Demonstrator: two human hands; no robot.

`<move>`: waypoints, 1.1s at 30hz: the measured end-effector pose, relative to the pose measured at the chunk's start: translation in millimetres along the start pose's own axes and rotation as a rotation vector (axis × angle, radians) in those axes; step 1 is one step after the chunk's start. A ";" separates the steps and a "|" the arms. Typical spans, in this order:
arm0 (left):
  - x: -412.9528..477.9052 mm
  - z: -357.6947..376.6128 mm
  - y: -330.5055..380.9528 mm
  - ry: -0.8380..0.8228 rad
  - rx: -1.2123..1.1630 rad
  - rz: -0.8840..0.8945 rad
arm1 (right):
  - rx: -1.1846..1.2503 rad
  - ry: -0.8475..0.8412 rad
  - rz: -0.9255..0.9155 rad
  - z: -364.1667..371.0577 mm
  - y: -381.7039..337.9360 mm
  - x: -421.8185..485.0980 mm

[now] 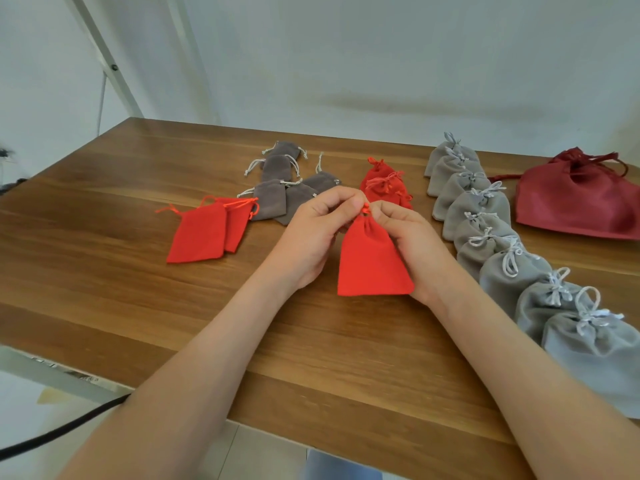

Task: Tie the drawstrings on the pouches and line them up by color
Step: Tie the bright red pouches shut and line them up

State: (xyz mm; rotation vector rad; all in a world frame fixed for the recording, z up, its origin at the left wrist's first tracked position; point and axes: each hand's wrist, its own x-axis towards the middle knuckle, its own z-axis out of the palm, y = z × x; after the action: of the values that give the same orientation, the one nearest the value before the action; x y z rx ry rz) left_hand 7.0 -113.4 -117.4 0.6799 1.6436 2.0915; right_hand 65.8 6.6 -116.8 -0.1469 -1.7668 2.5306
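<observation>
In the head view I see the left hand (pixel 311 233) and right hand (pixel 408 237) both pinching the thin red drawstring (pixel 365 210) at the gathered neck of the bright red fabric pouch (pixel 372 261), which hangs between them just above the brown wooden desk (pixel 104 237). My worry is that the short cord slips from the fingertips before the knot bites, letting the neck reopen. The long row of tied light grey pouches (pixel 502 237) lies just beside the right forearm and could be swept askew, while the tied red pouches (pixel 384 183) sit just behind the hands, the brown-grey untied pouches (pixel 277 188) and two flat red pouches (pixel 197 233) to their left.
</observation>
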 end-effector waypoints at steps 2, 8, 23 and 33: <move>0.9 -4.2 1.2 -0.028 0.068 0.010 | -0.031 0.014 0.003 -0.6 -0.8 -0.5; -2.8 -9.4 5.6 -0.062 0.225 0.013 | -0.255 0.054 -0.056 -4.8 3.0 0.7; -10.4 -8.2 -2.0 0.104 0.934 0.210 | -0.729 0.152 -0.169 -2.6 12.6 5.4; -7.0 -8.5 -14.8 0.196 1.145 0.716 | -0.432 0.172 -0.104 -3.5 9.7 7.3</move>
State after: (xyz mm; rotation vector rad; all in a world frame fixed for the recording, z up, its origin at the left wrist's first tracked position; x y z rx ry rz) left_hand 7.7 -120.6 -134.4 1.6139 3.0344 1.3720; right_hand 59.0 7.2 -127.4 -0.2709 -2.1531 1.9680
